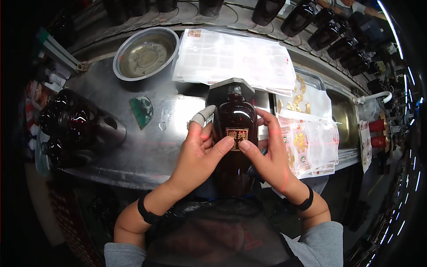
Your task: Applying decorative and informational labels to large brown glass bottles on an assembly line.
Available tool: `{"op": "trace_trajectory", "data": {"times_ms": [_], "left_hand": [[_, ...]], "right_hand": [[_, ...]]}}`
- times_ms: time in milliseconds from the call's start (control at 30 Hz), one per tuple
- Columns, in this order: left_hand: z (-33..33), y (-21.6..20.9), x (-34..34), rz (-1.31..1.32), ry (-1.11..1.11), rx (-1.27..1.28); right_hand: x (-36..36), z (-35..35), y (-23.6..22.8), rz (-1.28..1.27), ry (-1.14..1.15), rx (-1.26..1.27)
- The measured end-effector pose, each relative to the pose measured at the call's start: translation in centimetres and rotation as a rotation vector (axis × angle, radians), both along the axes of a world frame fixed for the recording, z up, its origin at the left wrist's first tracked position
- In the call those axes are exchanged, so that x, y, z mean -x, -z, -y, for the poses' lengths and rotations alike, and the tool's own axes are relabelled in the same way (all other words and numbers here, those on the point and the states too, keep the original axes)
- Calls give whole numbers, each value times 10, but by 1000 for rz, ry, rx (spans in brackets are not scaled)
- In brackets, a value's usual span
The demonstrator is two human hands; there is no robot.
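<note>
A dark brown glass bottle (238, 116) with a clear threaded neck leans back in front of me, its neck pointing away. On its front sits a small square label (243, 134) with gold marks on a dark ground. My left hand (194, 153) holds the bottle's left side, its thumb pressed on the label's lower left. A whitish finger cover (203, 116) is on the left index finger. From the other side my right hand (274, 159) grips the bottle, its thumb on the label's lower right edge. The bottle's underside is hidden.
A metal basin (116, 66) of liquid and white label sheets (231, 53) lie beyond the bottle. A green scraper-like piece (142, 111) rests left. Dark bottles (66, 122) stand at left, others (299, 20) along a slatted conveyor. Printed sheets (307, 147) and a sink (340, 115) are right.
</note>
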State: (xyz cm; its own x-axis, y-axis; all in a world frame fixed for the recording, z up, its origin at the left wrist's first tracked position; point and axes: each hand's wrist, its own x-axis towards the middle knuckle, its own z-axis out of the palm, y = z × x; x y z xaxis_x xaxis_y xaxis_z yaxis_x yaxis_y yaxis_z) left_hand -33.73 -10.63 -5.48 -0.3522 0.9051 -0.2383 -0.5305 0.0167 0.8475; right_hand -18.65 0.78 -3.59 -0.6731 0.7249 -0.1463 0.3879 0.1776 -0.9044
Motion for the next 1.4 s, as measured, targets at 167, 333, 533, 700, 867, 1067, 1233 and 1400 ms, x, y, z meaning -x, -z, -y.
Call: {"op": "trace_trajectory", "data": {"times_ms": [167,333,533,700,867,1067,1233,1400], "left_hand": [[1,-2,0,-45,-2,-6],[2,-2,0,-41,-11,-8],[2,-1,-1,-60,-6,-2],[2,-2,-1,-27,-10,-9],[1,-2,0,-24,-4,-2],[-1,-2,-1,-23,-9,5],[3,-1,0,-34,-6,13],[5,-1,0,-18,12,24]], "right_hand": [[-3,-7,2,-49,-12,127],[-3,-6,4,-91,-20,138],[-4,-6,5,-72,-23,123],[-5,-5,10,-121,-23,134],[-5,-7,11,-114,-28,116],[-5,-8,11,-89,-21,117],[-5,-8,6,-121,-4,174],[-3,-9,10,-136,-11,133]]}}
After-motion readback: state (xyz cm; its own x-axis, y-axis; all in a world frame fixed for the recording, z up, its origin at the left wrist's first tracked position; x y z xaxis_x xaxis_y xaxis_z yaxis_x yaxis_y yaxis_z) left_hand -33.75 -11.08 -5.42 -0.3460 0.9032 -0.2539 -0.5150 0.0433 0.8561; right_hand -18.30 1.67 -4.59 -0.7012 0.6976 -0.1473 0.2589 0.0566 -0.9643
